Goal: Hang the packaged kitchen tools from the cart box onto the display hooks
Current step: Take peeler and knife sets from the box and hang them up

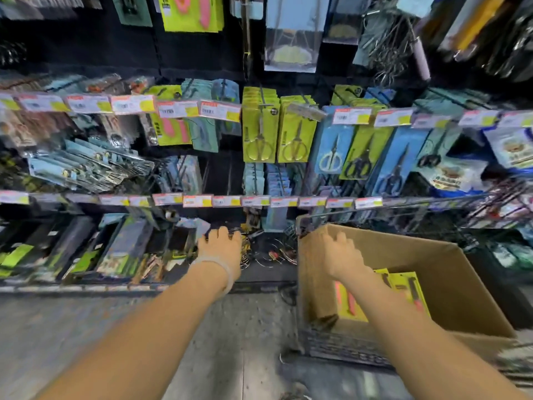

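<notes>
A brown cardboard box (450,287) sits in a wire cart at the lower right. Inside it lie yellow-green packaged kitchen tools (403,290) with pink and red items on the cards. My right hand (341,254) hovers over the box's near left corner, fingers loosely bent, holding nothing I can see. My left hand (222,246) reaches toward the lowest shelf of the display, fingers spread and relaxed, near some wire items; a pale band circles its wrist. Rows of display hooks (261,96) carry yellow-green scissor packs (259,131).
The display wall is packed with hanging packs: blue scissor cards (331,140), pink knife packs (173,131), price tags (219,111) along two rails. The wire cart (340,345) stands right of me. Grey floor (230,342) lies between me and the shelf base.
</notes>
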Motion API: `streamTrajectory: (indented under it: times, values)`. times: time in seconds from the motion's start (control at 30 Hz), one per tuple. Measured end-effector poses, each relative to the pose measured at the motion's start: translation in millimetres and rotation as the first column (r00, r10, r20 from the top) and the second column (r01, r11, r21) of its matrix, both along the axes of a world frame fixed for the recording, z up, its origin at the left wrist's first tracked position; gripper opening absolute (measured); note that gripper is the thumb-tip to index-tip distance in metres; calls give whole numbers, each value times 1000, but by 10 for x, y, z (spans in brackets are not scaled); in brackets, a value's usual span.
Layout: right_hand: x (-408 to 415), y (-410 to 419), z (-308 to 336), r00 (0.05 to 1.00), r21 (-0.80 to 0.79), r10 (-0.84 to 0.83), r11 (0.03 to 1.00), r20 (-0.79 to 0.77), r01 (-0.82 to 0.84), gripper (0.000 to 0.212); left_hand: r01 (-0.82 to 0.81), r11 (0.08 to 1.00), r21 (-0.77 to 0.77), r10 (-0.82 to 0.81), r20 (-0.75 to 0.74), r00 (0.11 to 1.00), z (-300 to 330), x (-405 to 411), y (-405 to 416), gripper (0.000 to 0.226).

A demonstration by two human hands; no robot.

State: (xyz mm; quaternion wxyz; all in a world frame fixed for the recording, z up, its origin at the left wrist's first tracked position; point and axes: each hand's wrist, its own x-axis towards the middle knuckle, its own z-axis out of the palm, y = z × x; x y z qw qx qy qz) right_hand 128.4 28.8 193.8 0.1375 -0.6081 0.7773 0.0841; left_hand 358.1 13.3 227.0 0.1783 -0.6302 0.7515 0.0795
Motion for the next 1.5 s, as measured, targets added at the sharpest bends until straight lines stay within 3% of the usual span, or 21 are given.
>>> streamTrajectory:
  times: [0.23,0.47,0.53,0.63,0.73,0.97,1.17,1.37,1.43,1.5]
  values:
    - [-834,210,-264,993,57,-113,992,34,111,43,140,989,51,-139,-21,990,-127,-966,8,76]
    - [-2009,222,-621,983,171,-165,974,80,150,42,196,966,167,-195,-27,980,-406,-2288,-45,66]
    - [-2303,202,-742,984,196,-154,971,90,134,46,196,966,167,-190,-48,981,-518,-2613,-76,57]
    - [-2632,166,-981,984,250,-143,962,108,112,55,178,945,274,-163,-76,984,-707,-2978,-129,61]
    - [-2843,135,-1221,950,318,-237,934,205,164,54,129,920,371,-102,-93,990,-923,-3186,-174,62]
    - [-2805,-1,-1860,952,470,-116,882,284,-33,55,17,875,484,-13,-13,1000,-1460,-3278,-153,65]
    - [-2470,-206,-2429,909,556,-195,830,369,-48,65,-56,832,552,119,-79,990,-1897,-3214,-236,64]
    - [-2146,-362,-2903,885,521,-290,851,365,65,101,-163,815,557,257,-96,962,-2275,-3199,-253,63]
    - [-2076,-388,-3023,896,501,-300,859,328,104,100,-194,804,561,297,-98,950,-2353,-3182,-254,62]
    - [-2065,-409,-3108,827,534,-459,811,325,240,91,-223,780,585,344,-104,933,-2384,-3176,-250,62]
